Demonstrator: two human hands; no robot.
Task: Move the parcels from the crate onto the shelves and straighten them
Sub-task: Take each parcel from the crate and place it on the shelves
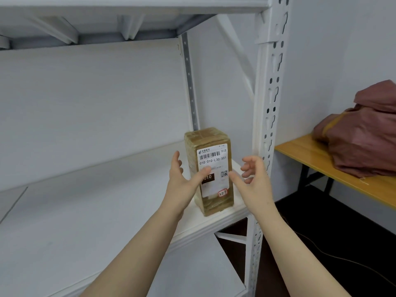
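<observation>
storeroom | white metal shelving (267, 103) | labelled parcel (209, 170)

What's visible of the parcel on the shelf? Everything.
The parcel is a tall brown cardboard box wrapped in clear tape, standing upright at the right end of the white shelf. A white shipping label with barcode, QR code and "010-010-L30-551" faces the camera. The thumb of the left hand overlaps the label; the right hand flanks it, open.

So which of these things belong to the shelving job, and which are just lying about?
Job: brown taped cardboard parcel; white metal shelf; left hand; right hand.
Lying about: dusty-pink cloth bundle; yellow wooden table.
</observation>
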